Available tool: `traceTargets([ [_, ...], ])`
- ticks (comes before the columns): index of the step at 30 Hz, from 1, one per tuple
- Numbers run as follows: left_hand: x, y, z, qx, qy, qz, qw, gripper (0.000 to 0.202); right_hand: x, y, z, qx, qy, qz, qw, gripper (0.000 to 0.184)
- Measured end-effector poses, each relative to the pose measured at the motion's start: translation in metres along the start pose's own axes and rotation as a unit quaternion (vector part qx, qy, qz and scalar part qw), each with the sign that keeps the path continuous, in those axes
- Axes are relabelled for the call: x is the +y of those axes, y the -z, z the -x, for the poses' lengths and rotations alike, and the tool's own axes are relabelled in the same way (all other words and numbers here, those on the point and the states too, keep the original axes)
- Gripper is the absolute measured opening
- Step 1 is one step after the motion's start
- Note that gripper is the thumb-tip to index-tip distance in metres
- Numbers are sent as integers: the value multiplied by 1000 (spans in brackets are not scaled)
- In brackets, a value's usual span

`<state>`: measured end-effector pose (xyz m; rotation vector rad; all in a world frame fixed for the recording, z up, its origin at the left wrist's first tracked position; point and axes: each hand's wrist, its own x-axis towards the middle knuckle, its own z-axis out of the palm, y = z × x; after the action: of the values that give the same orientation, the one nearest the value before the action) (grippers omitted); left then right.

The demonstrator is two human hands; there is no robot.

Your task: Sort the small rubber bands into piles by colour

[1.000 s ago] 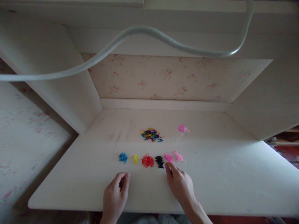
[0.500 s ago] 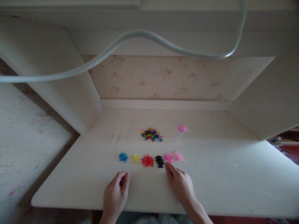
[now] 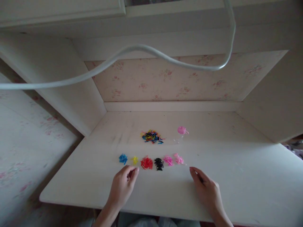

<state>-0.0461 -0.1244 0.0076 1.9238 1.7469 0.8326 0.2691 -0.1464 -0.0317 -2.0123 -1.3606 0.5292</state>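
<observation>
My left hand (image 3: 124, 183) is closed, thumb and forefinger tips together, just in front of the small yellow pile (image 3: 134, 160) and the red pile (image 3: 146, 163). Anything between those fingertips is too small to make out. Right of the light pink pile (image 3: 179, 159), my right hand (image 3: 208, 189) is also closed in a pinch, its contents hidden. The piles are small thin pieces that look like little rubber bands. A blue pile (image 3: 123, 158), a black pile (image 3: 159, 164) and a bright pink pile (image 3: 168, 160) complete the row. Behind it lies a mixed-colour heap (image 3: 151, 136).
A round pink item (image 3: 181, 130) with a small tail lies at the back right of the white desk (image 3: 236, 167), near clear bits. A white cable (image 3: 142, 48) hangs across the upper view. Side panels and an overhead cabinet (image 3: 59, 12) enclose the desk.
My right hand has moved right, from beside the black pile to beyond the light pink one. My left hand has moved forward and right, towards the yellow and red piles. The view has tilted slightly.
</observation>
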Motion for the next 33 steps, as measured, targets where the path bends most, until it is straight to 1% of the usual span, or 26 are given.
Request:
traceTargets([
  [5,44,-13,-37,-47,-81,-51,994,32,-5,2,0,-22,7,-19,1000,49],
  [8,62,-27,-60,-85,-93,-125,984,27,-4,3,2,-30,11,-39,999,48],
  [10,69,-39,-74,-100,-89,-170,976,23,-3,4,2,-35,18,-55,998,48],
  [14,73,-58,-99,-97,-77,-215,969,19,-2,4,1,-44,25,-71,996,48],
  [17,73,-68,-114,-101,-73,-239,963,20,-4,6,0,-43,26,-81,995,47],
  [20,73,-75,-123,-114,-71,-252,958,21,-3,7,1,-41,31,-83,995,46],
  [24,73,-81,-127,-122,-69,-258,956,20,0,5,1,-40,35,-85,995,46],
  [29,72,-82,-124,-122,-71,-248,958,16,3,2,-1,-36,28,-80,996,49],
  [31,71,-76,-119,-111,-69,-240,962,18,3,1,-1,-35,25,-79,996,49],
  [33,68,-64,-112,-94,-62,-232,966,19,3,2,-1,-35,19,-73,997,49],
])
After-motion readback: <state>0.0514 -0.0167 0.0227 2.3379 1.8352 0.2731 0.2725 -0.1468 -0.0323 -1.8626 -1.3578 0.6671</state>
